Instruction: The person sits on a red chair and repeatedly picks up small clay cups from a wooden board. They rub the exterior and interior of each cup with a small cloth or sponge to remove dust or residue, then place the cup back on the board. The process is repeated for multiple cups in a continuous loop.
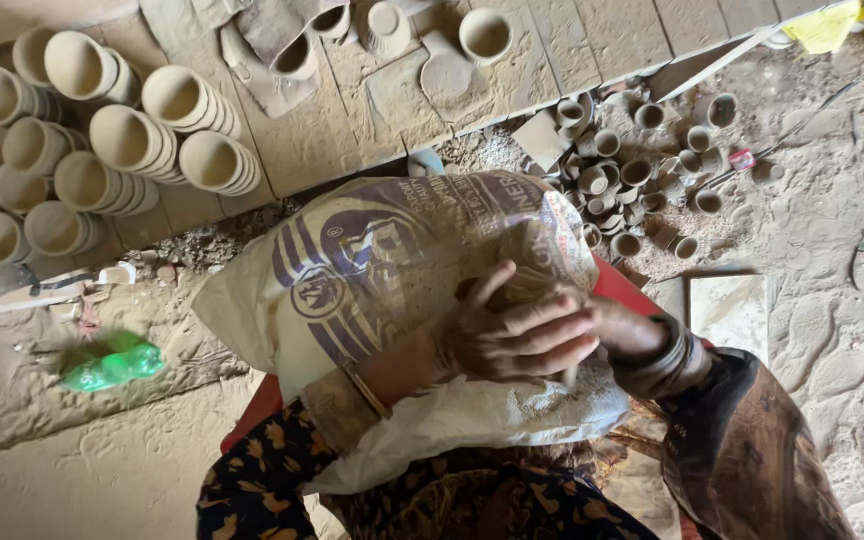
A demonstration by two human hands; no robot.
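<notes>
A large white woven sack point(372, 270) with blue print lies across my lap. Over it my left hand point(512, 335) wraps its fingers around a small brown lump of clay point(530, 285). Clay smears this hand, and a thin bangle sits on its wrist. My right hand point(632, 328) comes in from the right and presses against the same lump. Its fingers are mostly hidden behind the left hand. Several bangles and a brown sleeve cover the right wrist. Only the top of the lump shows.
Stacks of nested clay cups point(122, 140) lie on their sides on the brick floor at the upper left. Several small clay cups point(642, 170) are scattered on the dirt at the upper right. A green plastic bottle point(112, 362) lies at the left. A flat pale slab point(732, 310) lies at the right.
</notes>
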